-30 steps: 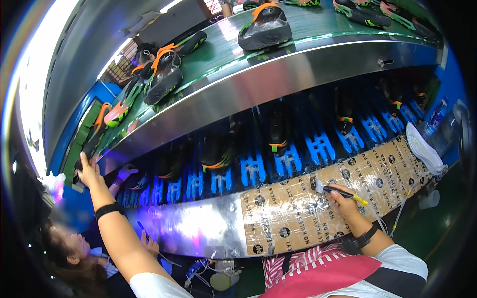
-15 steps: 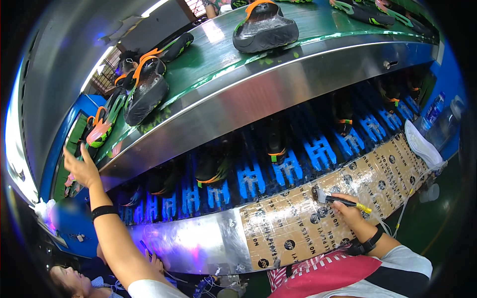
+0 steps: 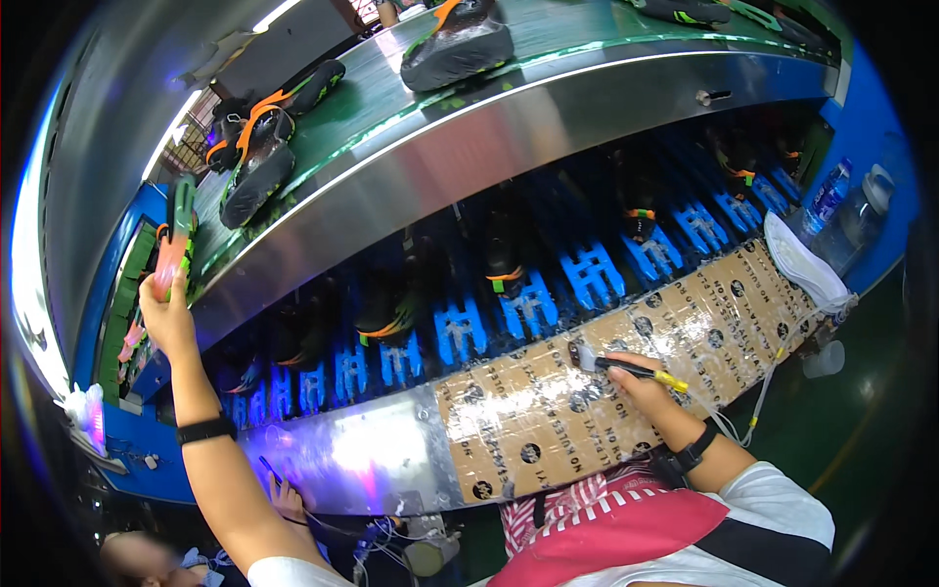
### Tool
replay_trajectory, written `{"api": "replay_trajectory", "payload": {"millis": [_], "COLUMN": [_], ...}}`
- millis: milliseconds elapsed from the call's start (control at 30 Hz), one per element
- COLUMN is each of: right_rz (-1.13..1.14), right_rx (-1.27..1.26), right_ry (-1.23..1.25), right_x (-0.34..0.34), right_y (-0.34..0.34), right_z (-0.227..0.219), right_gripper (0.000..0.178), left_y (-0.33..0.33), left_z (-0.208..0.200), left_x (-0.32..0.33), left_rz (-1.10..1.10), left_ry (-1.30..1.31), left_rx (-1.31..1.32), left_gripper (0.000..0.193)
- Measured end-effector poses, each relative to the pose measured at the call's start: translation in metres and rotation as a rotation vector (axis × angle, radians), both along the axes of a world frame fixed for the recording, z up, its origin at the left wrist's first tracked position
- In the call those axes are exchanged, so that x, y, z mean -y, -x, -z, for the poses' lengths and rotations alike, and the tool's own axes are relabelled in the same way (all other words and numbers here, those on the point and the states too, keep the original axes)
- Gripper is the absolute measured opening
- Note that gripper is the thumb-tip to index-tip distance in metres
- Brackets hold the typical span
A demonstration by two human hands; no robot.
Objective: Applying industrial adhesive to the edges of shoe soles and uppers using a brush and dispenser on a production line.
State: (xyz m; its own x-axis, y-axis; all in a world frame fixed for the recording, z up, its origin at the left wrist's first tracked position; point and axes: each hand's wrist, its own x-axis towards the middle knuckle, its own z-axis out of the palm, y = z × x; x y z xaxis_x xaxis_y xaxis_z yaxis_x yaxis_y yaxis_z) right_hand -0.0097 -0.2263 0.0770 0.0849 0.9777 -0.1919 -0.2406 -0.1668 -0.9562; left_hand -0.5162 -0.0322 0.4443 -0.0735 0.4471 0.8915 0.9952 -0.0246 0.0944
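At the left end of the green conveyor belt, my left hand is closed on the lower end of a pink and green shoe sole. The sole stands roughly upright above the belt edge. My right hand grips a glue brush with a black and yellow handle and a thin clear tube trailing from it. Its pale bristle end rests over the cardboard-covered ledge. Nearest to the sole, a black shoe upper with orange trim lies on the belt.
Another black upper lies farther along the belt. Under the metal rail, several shoes sit by blue brackets. Bottles and a white pad are at right. A co-worker's hand is beside the ledge at lower left.
My left hand, open and reaching before, has taken hold of the sole and raised it. The brush stays in my right hand over the cardboard. Uppers on the belt appear shifted left.
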Motion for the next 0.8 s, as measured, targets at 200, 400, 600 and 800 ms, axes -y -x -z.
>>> {"api": "replay_trajectory", "payload": {"millis": [200, 400, 600, 800], "right_rz": [-0.027, -0.032, 0.023, 0.095], "right_rx": [-0.061, -0.104, -0.229, -0.315], "right_ry": [-0.071, -0.094, -0.086, -0.121], "right_x": [0.000, -0.001, -0.002, 0.008], "right_y": [-0.001, -0.001, -0.002, -0.005], "right_z": [0.004, 0.013, 0.019, 0.006], "right_gripper": [0.030, 0.032, 0.030, 0.030], "left_y": [-0.078, -0.168, -0.220, -0.260], "left_z": [-0.009, -0.027, 0.060, 0.216], "left_x": [0.166, 0.347, 0.381, 0.389], "left_rz": [0.483, 0.323, 0.350, 0.212], "left_ry": [0.133, 0.419, 0.685, 0.800], "left_rx": [0.213, 0.390, 0.589, 0.559], "left_gripper": [0.027, 0.047, 0.038, 0.031]}}
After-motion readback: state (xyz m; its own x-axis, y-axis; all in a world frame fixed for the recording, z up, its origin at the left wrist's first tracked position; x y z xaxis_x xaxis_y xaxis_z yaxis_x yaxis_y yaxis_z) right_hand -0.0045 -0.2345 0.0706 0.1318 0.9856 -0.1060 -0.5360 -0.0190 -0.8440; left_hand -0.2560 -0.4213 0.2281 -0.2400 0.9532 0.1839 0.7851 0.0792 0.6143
